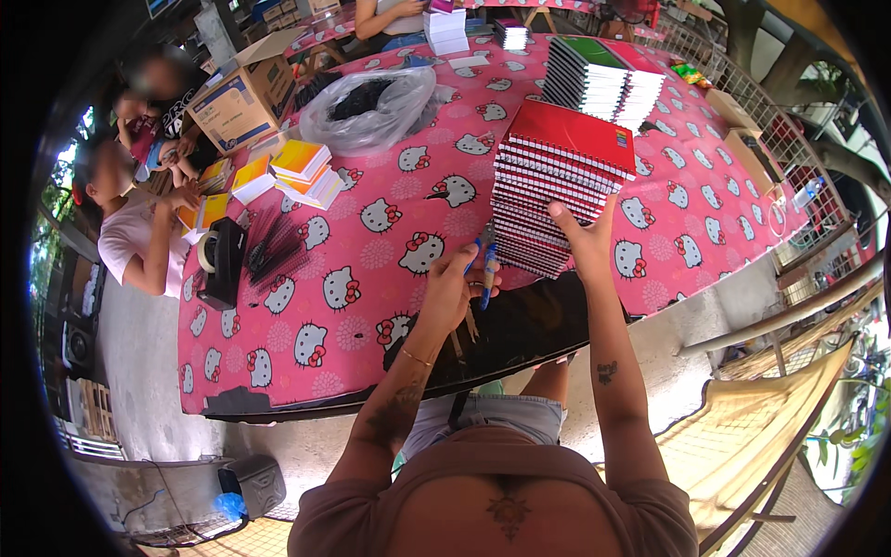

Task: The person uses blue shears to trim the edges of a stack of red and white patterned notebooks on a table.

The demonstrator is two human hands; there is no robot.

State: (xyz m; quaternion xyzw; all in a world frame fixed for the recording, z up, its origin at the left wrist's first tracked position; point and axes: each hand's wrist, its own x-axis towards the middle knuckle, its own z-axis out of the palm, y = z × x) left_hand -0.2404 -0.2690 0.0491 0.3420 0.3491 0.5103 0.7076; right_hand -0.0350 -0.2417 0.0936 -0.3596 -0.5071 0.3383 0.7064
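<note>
A tall stack of red-covered spiral notebooks [566,139] stands near the table's front edge, its bound spines towards me. My right hand [588,239] grips its right side, thumb on the near face; the other fingers are partly hidden behind the stack. Just left of the stack, my left hand [453,278] is closed round pliers with blue handles [487,277]. Their jaws point up towards the lower left corner of the notebooks; I cannot tell whether they touch a wire.
The table has a pink cartoon-cat cloth [380,215]. Further back are more spiral notebooks [594,85], a clear plastic bag [376,111] and a cardboard box [243,100]. At left are yellow booklets [302,167], a tape dispenser [221,262], loose black wire bindings [276,252] and a co-worker [139,232].
</note>
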